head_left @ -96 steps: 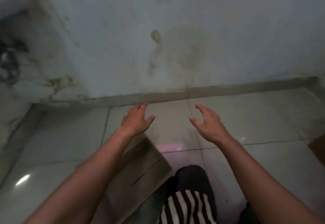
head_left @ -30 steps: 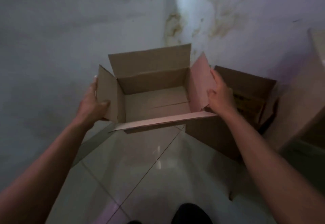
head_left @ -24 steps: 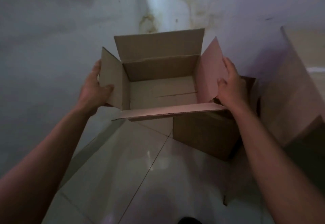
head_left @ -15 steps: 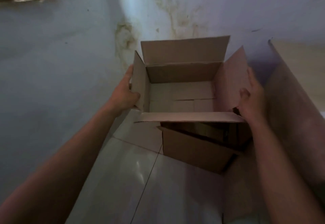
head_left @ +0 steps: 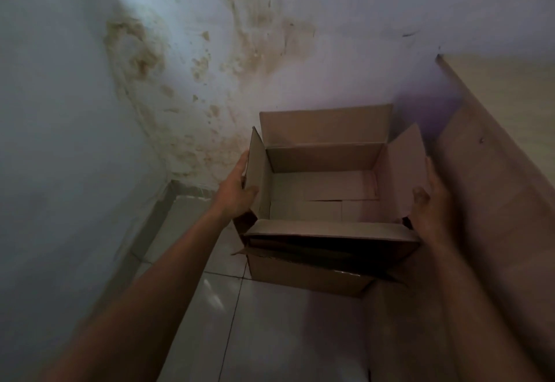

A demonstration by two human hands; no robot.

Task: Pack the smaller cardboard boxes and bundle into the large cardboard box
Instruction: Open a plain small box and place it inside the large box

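— Hands first: where are they?

— Left hand (head_left: 237, 194) lies flat against the outside of the smaller cardboard box (head_left: 324, 192), fingers pressed together along its left flap, thumb hooked over the edge. Right hand (head_left: 432, 210) mirrors it on the right wall, fingers together, thumb against the flap.

— And the box itself?

— Open, empty, flaps up, sitting partly down in the mouth of the large cardboard box (head_left: 309, 273), which stands on the tiled floor (head_left: 195, 321) between the stained wall (head_left: 210, 66) and a wooden panel (head_left: 495, 186).

— What could spoil it?

— Fit looks tight. The near flap of the smaller box overhangs the large box's rim and could snag there, or the large box's own bent flap could get crushed inward. A palm-only squeeze may also buckle the thin walls, tipping the box askew.
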